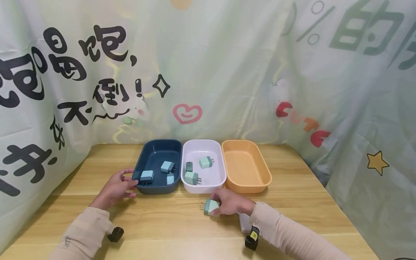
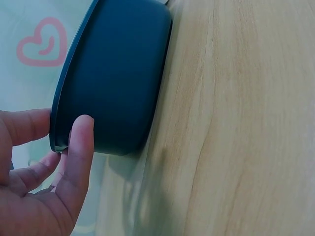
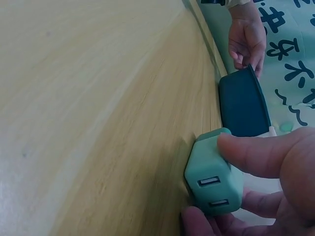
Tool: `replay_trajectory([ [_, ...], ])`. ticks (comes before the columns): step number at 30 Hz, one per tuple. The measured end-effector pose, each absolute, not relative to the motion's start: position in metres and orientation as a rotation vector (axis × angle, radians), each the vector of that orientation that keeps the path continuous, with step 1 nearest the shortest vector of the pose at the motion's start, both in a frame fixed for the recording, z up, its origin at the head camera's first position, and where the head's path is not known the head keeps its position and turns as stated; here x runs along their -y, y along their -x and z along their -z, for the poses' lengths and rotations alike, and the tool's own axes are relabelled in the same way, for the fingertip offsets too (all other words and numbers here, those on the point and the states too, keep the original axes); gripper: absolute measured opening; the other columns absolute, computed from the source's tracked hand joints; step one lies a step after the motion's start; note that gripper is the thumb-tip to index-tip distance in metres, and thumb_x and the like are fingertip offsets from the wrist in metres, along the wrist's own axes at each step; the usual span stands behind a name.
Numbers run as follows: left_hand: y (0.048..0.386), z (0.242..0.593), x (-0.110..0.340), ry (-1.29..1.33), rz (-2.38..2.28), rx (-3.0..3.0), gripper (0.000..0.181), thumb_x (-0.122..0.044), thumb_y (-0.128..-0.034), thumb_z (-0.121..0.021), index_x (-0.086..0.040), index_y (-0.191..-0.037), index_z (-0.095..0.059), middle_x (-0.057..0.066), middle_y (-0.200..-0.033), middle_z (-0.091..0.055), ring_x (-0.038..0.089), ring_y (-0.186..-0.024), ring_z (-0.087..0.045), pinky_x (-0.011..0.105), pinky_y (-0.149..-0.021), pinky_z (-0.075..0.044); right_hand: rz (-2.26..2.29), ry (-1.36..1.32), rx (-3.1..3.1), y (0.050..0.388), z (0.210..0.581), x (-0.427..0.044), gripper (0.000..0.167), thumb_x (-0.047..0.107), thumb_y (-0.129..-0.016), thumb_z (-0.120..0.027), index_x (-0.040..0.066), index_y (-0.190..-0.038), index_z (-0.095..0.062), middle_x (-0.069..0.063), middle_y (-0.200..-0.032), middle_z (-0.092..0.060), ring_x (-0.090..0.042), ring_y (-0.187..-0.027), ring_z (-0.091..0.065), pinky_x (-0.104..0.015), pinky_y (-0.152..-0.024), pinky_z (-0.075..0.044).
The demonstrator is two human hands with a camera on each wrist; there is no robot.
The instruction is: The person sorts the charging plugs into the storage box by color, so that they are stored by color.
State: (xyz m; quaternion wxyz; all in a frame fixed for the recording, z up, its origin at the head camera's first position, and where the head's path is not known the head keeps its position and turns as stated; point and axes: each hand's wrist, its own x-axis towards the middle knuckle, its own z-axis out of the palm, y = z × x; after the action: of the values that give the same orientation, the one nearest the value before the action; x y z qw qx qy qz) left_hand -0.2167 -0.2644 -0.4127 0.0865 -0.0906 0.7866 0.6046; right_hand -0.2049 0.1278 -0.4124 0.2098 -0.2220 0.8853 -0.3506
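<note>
Lying nearest, partly hidden by the right sleeve (image 1: pixel 282 225), is a pale object (image 1: pixel 245 223) too covered to identify. Just beyond, the right hand (image 1: pixel 227 202) pinches a green two-port USB wall charger (image 1: pixel 209 207) between thumb and fingers, prongs pointing left, just short of the lavender-white tray (image 1: pixel 198 189); whether it touches the wooden table (image 1: pixel 169 231) I cannot tell. The step in hand seems to be gripping this one charger; any move into a tray would call for lifting it over the near rim, then loosening the thumb. The left hand (image 1: pixel 116 187), fingers spread, touches the rim of the navy tray (image 1: pixel 159 189), probably steadying it. That tray holds three blue chargers (image 1: pixel 167 167); the lavender-white one beside it, three other green chargers (image 1: pixel 206 162); the orange tray (image 1: pixel 248 188) stands rightmost. Behind hangs a printed curtain (image 1: pixel 224 72).
</note>
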Motion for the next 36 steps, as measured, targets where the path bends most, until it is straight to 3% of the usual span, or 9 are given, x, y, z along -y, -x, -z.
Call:
replay_trajectory([
  [6,0.217,0.412,0.265,0.267,-1.794,-2.344,0.062,-0.004,-0.0962,-0.058,-0.002,-0.148,-0.025,0.017,-0.107,-0.039,0.03,-0.094,-0.055,0.037,-0.071,-0.059,0.981,0.62,-2.459,0.205,0.411,-0.128,0.039,0.006,-0.072,-0.083,0.007,-0.105,-0.062,-0.001,-0.091,-0.058,-0.019,-0.084,-0.054,-0.036,-0.078,-0.048],
  [15,0.218,0.41,0.264,0.259,-1.79,-2.347,0.062,-0.003,-0.0958,-0.059,-0.001,-0.149,-0.025,0.016,-0.106,-0.039,0.028,-0.092,-0.056,0.036,-0.071,-0.059,1.206,0.531,-2.28,0.21,0.412,-0.13,0.027,-0.004,-0.081,-0.072,0.001,-0.104,-0.058,-0.011,-0.091,-0.055,-0.02,-0.078,-0.057,-0.036,-0.062,-0.056],
  [26,0.217,0.412,0.265,0.246,-1.802,-2.344,0.062,-0.004,-0.0963,-0.058,-0.001,-0.149,-0.025,0.014,-0.104,-0.038,0.031,-0.095,-0.055,0.037,-0.071,-0.058,1.341,0.455,-2.063,0.217,0.408,-0.136,0.027,-0.003,-0.086,-0.066,-0.003,-0.112,-0.059,-0.016,-0.091,-0.055,-0.023,-0.071,-0.063,-0.04,-0.065,-0.059],
  [36,0.217,0.412,0.264,0.253,-1.809,-2.338,0.063,-0.003,-0.0955,-0.059,0.0,-0.148,-0.025,0.014,-0.102,-0.037,0.032,-0.095,-0.055,0.037,-0.07,-0.059,1.392,0.438,-2.005,0.219,0.397,-0.139,0.03,-0.001,-0.088,-0.064,-0.004,-0.117,-0.056,-0.015,-0.094,-0.056,-0.023,-0.076,-0.063,-0.044,-0.069,-0.059],
])
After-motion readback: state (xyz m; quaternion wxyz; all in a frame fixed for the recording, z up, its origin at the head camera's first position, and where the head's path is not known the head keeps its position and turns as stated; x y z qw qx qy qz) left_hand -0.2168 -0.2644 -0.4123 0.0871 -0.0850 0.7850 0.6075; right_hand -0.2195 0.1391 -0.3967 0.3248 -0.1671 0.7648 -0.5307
